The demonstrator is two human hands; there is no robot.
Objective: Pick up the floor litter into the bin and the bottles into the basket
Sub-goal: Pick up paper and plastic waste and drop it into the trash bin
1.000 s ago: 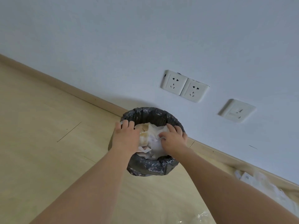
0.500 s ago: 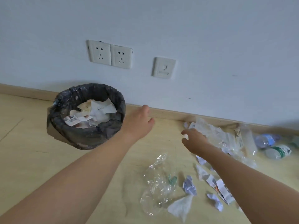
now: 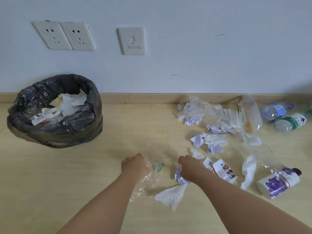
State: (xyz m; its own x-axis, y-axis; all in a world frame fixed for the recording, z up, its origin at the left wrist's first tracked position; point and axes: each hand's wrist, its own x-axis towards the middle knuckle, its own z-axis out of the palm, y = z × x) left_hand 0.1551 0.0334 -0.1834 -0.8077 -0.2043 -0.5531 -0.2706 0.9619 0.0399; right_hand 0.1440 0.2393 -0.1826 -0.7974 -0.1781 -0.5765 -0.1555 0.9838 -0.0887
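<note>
The bin [image 3: 81, 132], lined with a black bag, stands by the wall at the left and holds crumpled paper. On the floor in front of me, my left hand [image 3: 135, 166] curls its fingers into a clear plastic bag [image 3: 148, 183]. My right hand [image 3: 189, 168] closes over a crumpled bluish paper ball [image 3: 178, 175]. A white tissue [image 3: 170, 196] lies just below both hands. A white bottle with a purple label [image 3: 278, 183] lies at the right. Two clear water bottles [image 3: 275, 111] [image 3: 290, 124] lie by the skirting board. No basket is in view.
More litter spreads to the right: a printed leaflet [image 3: 222, 169], paper balls [image 3: 197, 141], a second tissue [image 3: 248, 171] and clear plastic wrap [image 3: 209, 110]. Bare wooden floor [image 3: 67, 183] lies between me and the bin. Wall sockets [image 3: 64, 35] sit above the bin.
Both hands left the bin, swung right and came down onto the floor litter. The left now grips the plastic bag, the right the paper ball. My view has turned right and down.
</note>
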